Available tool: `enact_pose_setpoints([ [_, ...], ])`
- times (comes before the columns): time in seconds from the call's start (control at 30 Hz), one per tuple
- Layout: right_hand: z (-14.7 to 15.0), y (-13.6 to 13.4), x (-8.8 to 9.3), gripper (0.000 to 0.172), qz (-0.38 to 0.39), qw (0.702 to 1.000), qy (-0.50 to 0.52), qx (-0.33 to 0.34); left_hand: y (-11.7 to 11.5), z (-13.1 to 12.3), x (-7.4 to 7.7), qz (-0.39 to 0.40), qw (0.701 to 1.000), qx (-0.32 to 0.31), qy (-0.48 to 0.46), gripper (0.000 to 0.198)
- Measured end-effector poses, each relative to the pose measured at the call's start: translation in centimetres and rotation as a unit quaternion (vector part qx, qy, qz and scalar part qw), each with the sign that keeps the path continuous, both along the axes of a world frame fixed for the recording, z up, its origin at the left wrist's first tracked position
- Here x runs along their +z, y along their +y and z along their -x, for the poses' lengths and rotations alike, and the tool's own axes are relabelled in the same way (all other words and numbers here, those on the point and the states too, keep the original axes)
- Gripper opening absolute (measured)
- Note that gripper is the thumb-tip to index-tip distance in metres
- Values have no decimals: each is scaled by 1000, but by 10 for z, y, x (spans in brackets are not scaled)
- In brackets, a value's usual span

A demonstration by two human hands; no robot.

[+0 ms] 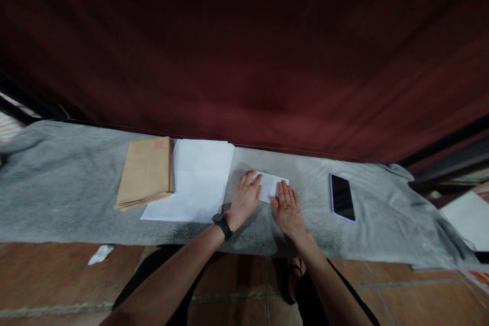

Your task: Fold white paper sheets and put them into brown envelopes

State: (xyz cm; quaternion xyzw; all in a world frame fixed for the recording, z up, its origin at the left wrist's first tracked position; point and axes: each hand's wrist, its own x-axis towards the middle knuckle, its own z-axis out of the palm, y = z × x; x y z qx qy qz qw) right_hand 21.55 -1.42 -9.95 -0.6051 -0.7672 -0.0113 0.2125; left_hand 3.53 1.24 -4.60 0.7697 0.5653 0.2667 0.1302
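Note:
A small folded white sheet of paper (269, 185) lies flat on the grey cloth, between and partly under both hands. My left hand (246, 197), with a dark watch (222, 225) on its wrist, rests on the paper's left end with fingers slightly bent and apart. On the right end lies my right hand (289, 210), its fingers stretched out flat. The part of the paper beneath the fingers is hidden. Left of my left hand is a stack of white paper sheets (198, 178), and a pile of brown envelopes (145, 170) overlaps its left edge.
A phone (343, 197) with a dark screen and pale purple case lies to the right on the grey cloth (385, 214). Behind the narrow surface hangs a dark red curtain (252, 86). A crumpled white scrap (101, 254) is on the tiled floor (49, 280).

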Motion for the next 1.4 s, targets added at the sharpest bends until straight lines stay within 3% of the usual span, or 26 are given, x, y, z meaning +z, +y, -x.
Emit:
enact_pose_setpoints([
  [0.07,2,-1,1,57,-2,1000,-24,0,-5,-15,-8,-25,996,-84,12,45],
  [0.13,3,-2,2,55,-4,999,-51,-2,-9,-26,-17,-36,992,-110,47,51],
  [0.33,1,-2,5,55,17,994,-103,-42,-5,-24,-36,-63,985,-34,154,61],
  [0.53,-16,-2,7,55,62,991,-97,-67,-3,-2,-30,-46,980,5,196,62],
  [0.67,-16,3,12,55,48,994,-37,-86,-4,-2,-28,-40,979,13,201,62],
  [0.73,-7,7,16,57,29,997,9,-65,-4,-3,-29,-44,979,16,199,61],
  [0.83,15,11,19,58,25,998,50,20,-3,-4,-30,-55,977,-9,205,56],
  [0.93,32,9,17,58,40,997,24,67,-4,-2,-31,-58,973,-38,220,54],
  [1.03,34,5,13,58,27,998,-26,55,-4,-1,-33,-58,972,-42,225,54],
  [1.4,-4,7,2,60,21,996,-87,-9,-4,1,-27,-32,979,-34,196,55],
])
